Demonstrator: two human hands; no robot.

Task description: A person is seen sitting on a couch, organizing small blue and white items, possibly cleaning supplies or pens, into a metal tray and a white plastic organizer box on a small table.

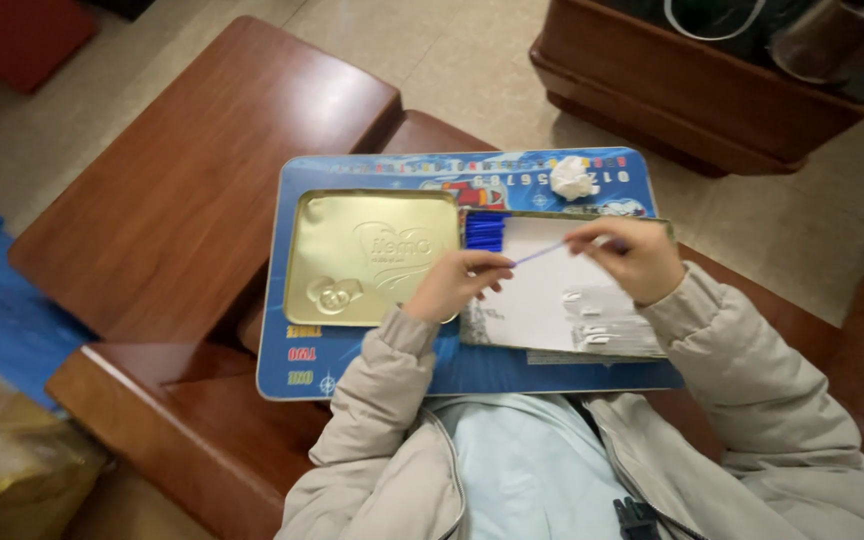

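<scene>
Two hands hold one thin blue strip (540, 254) between them. The left hand (455, 283) pinches the near end of the strip with its fingertips, and the right hand (630, 256) pinches the far end, so both hands are closed on it. The strip hangs in the air just above a white sheet (552, 295).

The white sheet lies in a flat open tin (564, 352), under both hands. A small stack of more blue strips (485, 231) sits in the top corner of the tin, near the left hand. A few little white bits lie on the sheet below the right hand.

Next to the tin, on the left, lies its gold lid (367, 255), inside up. Tin and lid rest on a big blue board (292, 350) with pictures and coloured marks. A crumpled white paper ball (573, 177) sits on the far edge of the board.

The board lies across a brown wooden worktop (182, 190). Both sleeves are pale beige.
</scene>
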